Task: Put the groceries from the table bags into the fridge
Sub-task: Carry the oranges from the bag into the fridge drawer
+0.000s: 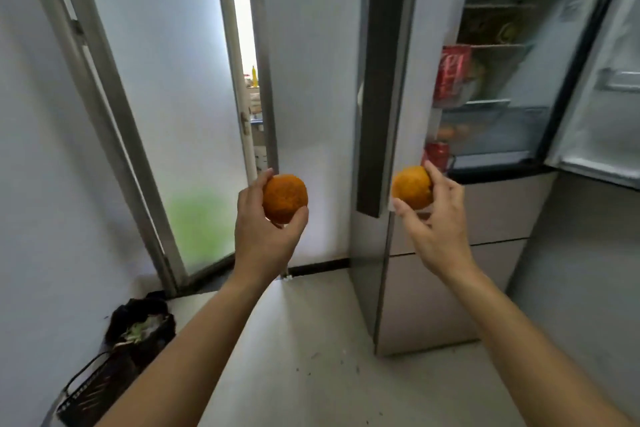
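- Bare arms fill the bottom edge: the left forearm point(194, 340) and the right forearm point(519, 329) both reach up and forward.
- Beyond them, the left hand point(263, 236) grips the left orange point(284, 198), a darker, rough-skinned fruit, with fingers and thumb curled round it from the left and from below.
- The right hand point(440, 229) holds the right orange point(412, 187), a paler one, pinched between a finger on top and the thumb underneath.
- Both hands are well apart, at about the same height, and each orange is held in the air, outside the fridge point(450, 288).
- The fridge stands to the right with both upper doors open: the left door point(377, 80) is seen edge-on and the right door point(602, 80) swings out at the frame's edge.
- A red carton point(452, 71) sits in the left door's rack, and a red can point(437, 152) stands lower down, just above the right orange.
- The shelves point(495, 45) inside hold food too blurred to name.
- A frosted glass door point(156, 80) stands to the left, and a yellow bottle point(255, 76) shows through the gap beside it.
- On the floor point(311, 340) at lower left stand a bin point(142, 326) lined with a black bag and a black basket point(93, 388).
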Demonstrator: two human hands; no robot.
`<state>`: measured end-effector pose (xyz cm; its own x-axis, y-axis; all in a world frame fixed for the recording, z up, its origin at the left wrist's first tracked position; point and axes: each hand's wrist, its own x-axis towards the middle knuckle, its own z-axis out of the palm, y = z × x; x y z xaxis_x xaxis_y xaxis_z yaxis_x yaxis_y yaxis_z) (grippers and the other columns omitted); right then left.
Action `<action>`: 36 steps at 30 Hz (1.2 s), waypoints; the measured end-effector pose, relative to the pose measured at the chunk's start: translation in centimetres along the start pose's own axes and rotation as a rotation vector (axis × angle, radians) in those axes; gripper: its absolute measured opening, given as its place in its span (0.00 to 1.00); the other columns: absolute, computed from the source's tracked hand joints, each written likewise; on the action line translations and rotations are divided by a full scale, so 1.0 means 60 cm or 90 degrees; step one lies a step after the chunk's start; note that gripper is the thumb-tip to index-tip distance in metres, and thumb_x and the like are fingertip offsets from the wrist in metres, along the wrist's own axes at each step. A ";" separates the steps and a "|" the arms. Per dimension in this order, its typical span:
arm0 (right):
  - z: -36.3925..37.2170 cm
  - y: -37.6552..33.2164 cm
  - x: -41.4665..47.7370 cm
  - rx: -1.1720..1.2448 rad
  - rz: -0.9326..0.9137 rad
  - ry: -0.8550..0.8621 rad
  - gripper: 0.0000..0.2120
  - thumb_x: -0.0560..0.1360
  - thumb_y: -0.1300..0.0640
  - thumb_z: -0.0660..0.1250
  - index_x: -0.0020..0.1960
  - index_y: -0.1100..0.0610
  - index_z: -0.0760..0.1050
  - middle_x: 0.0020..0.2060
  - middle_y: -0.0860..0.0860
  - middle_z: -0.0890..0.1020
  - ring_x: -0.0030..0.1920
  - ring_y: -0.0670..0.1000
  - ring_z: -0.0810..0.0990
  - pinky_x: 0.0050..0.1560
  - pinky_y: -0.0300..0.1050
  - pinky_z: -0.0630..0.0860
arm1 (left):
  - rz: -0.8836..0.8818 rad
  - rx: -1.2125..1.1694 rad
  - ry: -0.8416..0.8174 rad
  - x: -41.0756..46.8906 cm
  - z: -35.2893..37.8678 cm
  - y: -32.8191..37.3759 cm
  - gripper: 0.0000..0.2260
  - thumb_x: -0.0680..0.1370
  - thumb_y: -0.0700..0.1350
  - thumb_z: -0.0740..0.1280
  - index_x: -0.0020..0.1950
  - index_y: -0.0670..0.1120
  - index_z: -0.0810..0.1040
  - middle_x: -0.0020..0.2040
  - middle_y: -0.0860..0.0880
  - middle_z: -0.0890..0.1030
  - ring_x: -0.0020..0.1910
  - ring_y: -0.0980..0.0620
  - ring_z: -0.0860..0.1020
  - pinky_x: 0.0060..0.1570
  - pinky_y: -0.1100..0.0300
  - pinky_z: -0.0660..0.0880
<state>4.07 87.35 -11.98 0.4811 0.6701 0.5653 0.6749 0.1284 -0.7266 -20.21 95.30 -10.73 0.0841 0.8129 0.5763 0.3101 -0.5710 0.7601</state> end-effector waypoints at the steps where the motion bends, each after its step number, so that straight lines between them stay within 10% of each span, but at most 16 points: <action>1: -0.043 0.029 0.013 -0.012 0.012 0.026 0.34 0.77 0.47 0.70 0.76 0.43 0.57 0.63 0.44 0.60 0.55 0.49 0.77 0.58 0.49 0.78 | 0.015 -0.006 -0.016 -0.001 0.049 0.020 0.33 0.72 0.46 0.77 0.73 0.54 0.66 0.66 0.53 0.69 0.55 0.58 0.72 0.42 0.78 0.69; 10: -0.366 0.261 0.142 -0.094 0.059 0.164 0.35 0.76 0.52 0.72 0.78 0.50 0.59 0.67 0.54 0.64 0.43 0.33 0.71 0.56 0.40 0.69 | 0.116 -0.048 -0.144 0.003 0.464 0.192 0.32 0.70 0.53 0.77 0.70 0.57 0.66 0.62 0.57 0.69 0.59 0.55 0.73 0.57 0.54 0.78; 14: -0.435 0.334 0.214 -0.104 0.071 0.191 0.36 0.76 0.51 0.72 0.78 0.49 0.60 0.67 0.55 0.65 0.46 0.41 0.71 0.59 0.43 0.70 | 0.113 -0.057 -0.158 0.030 0.582 0.244 0.32 0.69 0.52 0.77 0.70 0.55 0.68 0.60 0.55 0.71 0.58 0.55 0.73 0.61 0.52 0.75; 30: -0.400 0.567 0.637 -0.139 0.010 0.133 0.36 0.78 0.48 0.69 0.79 0.49 0.55 0.70 0.55 0.62 0.63 0.48 0.69 0.62 0.40 0.64 | 0.076 -0.128 -0.103 0.372 0.985 0.253 0.33 0.66 0.49 0.78 0.68 0.56 0.69 0.62 0.52 0.76 0.56 0.51 0.77 0.57 0.51 0.77; 36: -0.380 0.609 0.811 -0.126 0.002 0.119 0.36 0.78 0.47 0.69 0.79 0.48 0.55 0.70 0.52 0.62 0.50 0.39 0.68 0.55 0.31 0.65 | 0.026 -0.165 -0.087 0.509 1.095 0.240 0.31 0.66 0.51 0.77 0.67 0.56 0.70 0.61 0.53 0.75 0.56 0.50 0.77 0.56 0.47 0.78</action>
<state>64.89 107.99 -2.16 0.5665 0.5212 0.6383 0.7602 -0.0316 -0.6489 49.02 119.45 -1.91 0.2233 0.7866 0.5757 0.0533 -0.5995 0.7986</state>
